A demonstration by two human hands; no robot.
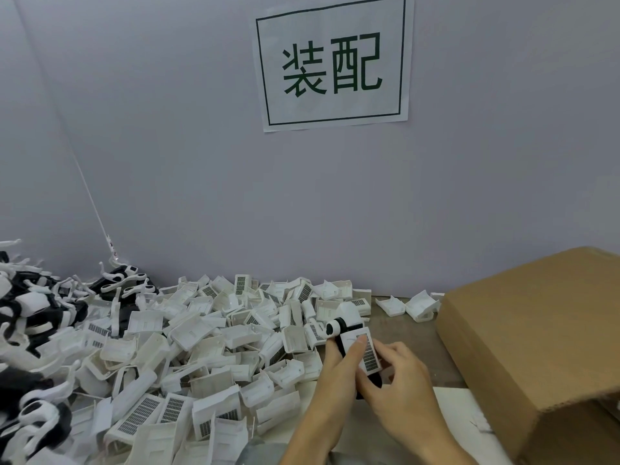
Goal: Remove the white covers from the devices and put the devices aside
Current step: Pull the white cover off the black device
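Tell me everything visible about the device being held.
The device is black plastic with a rounded white-and-black head at its far end and a white cover bearing a dark grid panel on top. It is held tilted above the table, beside the heap of covers. The left hand and right hand both grip it.

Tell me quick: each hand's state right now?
Left hand: holds the black-and-white plastic device, thumb on its white grilled cover.
Right hand: grips the same device.
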